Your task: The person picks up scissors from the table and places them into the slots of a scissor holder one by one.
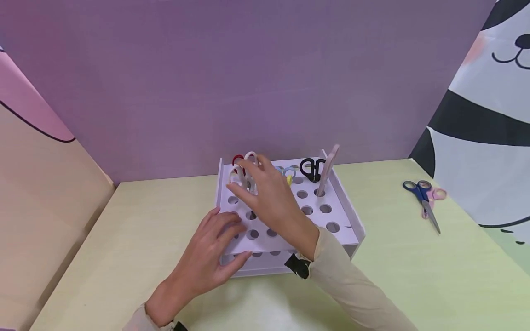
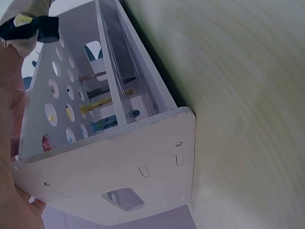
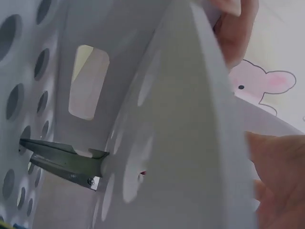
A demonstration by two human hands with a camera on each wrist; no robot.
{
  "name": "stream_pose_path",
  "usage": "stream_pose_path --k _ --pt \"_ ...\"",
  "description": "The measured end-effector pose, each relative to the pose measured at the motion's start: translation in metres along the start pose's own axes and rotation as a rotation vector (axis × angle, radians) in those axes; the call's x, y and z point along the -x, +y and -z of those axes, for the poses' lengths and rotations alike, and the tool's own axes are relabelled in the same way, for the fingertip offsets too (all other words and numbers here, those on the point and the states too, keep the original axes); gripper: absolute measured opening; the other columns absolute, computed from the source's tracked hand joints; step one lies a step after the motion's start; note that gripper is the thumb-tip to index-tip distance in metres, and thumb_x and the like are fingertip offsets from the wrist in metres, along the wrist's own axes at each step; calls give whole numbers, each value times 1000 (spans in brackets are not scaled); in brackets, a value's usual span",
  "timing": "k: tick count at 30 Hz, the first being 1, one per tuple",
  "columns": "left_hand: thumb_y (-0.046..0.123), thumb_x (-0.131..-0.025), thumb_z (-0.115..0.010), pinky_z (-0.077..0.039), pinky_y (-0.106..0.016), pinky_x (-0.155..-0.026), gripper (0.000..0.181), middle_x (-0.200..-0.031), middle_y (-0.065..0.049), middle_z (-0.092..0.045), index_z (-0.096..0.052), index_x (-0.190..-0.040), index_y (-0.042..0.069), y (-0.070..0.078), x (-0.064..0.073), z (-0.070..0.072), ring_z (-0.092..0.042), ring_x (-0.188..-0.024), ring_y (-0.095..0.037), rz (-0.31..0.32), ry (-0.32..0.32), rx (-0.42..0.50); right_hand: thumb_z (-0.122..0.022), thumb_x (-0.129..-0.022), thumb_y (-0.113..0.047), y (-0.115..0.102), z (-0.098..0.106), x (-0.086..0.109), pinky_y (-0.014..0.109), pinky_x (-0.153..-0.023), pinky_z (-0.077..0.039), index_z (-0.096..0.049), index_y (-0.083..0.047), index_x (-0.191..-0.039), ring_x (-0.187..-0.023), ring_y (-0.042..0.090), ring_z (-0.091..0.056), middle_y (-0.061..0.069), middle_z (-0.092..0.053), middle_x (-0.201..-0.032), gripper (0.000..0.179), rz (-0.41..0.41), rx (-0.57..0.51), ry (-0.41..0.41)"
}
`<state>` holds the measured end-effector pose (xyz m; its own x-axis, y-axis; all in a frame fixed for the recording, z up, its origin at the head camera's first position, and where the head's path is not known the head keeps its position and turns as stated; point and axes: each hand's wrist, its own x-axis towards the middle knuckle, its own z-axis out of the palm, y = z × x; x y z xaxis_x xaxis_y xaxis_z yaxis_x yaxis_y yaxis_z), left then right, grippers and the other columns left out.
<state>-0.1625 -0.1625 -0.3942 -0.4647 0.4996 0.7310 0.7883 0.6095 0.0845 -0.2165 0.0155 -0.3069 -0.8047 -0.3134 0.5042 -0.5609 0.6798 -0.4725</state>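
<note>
A white rack (image 1: 343,236) with round holes in its top stands on the table. My right hand (image 1: 273,197) pinches the white-handled scissors (image 1: 243,177) at the rack's back left, thumb and index at the handle loops. Below the top, a pair of partly spread blades (image 3: 66,160) shows in the right wrist view. My left hand (image 1: 211,250) rests at the rack's front left, its fingers spread over the top and its thumb by the front edge. Red-handled scissors (image 1: 238,159) stand behind the white pair, partly hidden.
Black-handled scissors (image 1: 312,170), a pale upright handle (image 1: 329,170), light blue handles (image 1: 288,171) and a yellow piece (image 1: 289,180) stand in the rack. Dark blue scissors (image 1: 424,195) lie over pink ones (image 1: 438,193) on the table (image 1: 414,266) at right. A purple wall (image 1: 265,82) rises behind.
</note>
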Motion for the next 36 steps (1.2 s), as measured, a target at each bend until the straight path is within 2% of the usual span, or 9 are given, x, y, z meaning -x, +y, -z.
stream_pose_path --k 5,8,10,15,17,22,27,33,36 --pt "42 -94 -63 -32 -54 -115 42 -120 -9 -62 -69 -111 5 0 -1 1 -56 -116 -24 -9 7 0 -68 -94 -39 0 13 13 53 -94 -54 -50 -22 -145 -113 36 -63 16 -45 -148 56 19 40 16" --pt "42 -94 -63 -32 -53 -114 41 -119 -10 -62 -69 -108 4 -1 -1 2 -57 -115 -25 -17 18 4 -69 -94 -30 0 28 24 48 -95 -54 -55 -17 -140 -117 32 -62 13 -51 -143 50 83 45 72" --pt "41 -94 -63 -33 -53 -114 40 -118 -11 -62 -69 -107 3 -2 -1 3 -57 -114 -25 -20 25 7 -70 -93 -24 3 39 30 42 -96 -54 -61 -12 -132 -117 26 -62 10 -59 -134 42 160 17 138" --pt "41 -95 -62 -33 -53 -113 40 -116 -11 -62 -69 -105 2 -4 3 4 -57 -112 -26 -24 44 8 -72 -90 -11 9 71 39 29 -76 -56 -71 -5 -110 -88 15 -65 5 -71 -104 21 300 -37 331" --pt "41 -95 -62 -33 -52 -114 40 -116 -11 -62 -68 -105 2 -5 5 5 -57 -112 -26 -21 47 9 -71 -90 -7 13 84 40 23 -69 -54 -72 -3 -106 -80 13 -63 6 -72 -95 17 310 -43 399" --pt "40 -95 -62 -32 -51 -114 39 -116 -11 -62 -68 -106 3 -6 9 8 -56 -113 -25 -19 52 13 -67 -92 -9 31 113 39 13 -71 -48 -73 -1 -105 -79 9 -59 9 -71 -88 16 220 -56 552" --pt "40 -96 -61 -33 -52 -113 39 -117 -11 -62 -68 -106 3 -7 9 9 -56 -114 -26 -22 67 4 -65 -94 -16 73 127 24 12 -70 -46 -72 1 -104 -75 -3 -53 14 -68 -83 22 143 -32 673" --pt "40 -95 -62 -32 -51 -114 39 -118 -10 -62 -68 -107 4 -7 10 11 -56 -115 -25 -6 55 8 -63 -95 -21 131 131 10 8 -66 -42 -71 1 -107 -71 -9 -49 15 -65 -80 26 12 18 685" --pt "40 -95 -63 -32 -51 -114 38 -118 -10 -62 -68 -107 4 -7 10 11 -56 -115 -25 -3 47 7 -62 -95 -21 154 132 10 7 -65 -39 -69 1 -110 -74 -2 -51 17 -65 -83 28 -50 59 647"
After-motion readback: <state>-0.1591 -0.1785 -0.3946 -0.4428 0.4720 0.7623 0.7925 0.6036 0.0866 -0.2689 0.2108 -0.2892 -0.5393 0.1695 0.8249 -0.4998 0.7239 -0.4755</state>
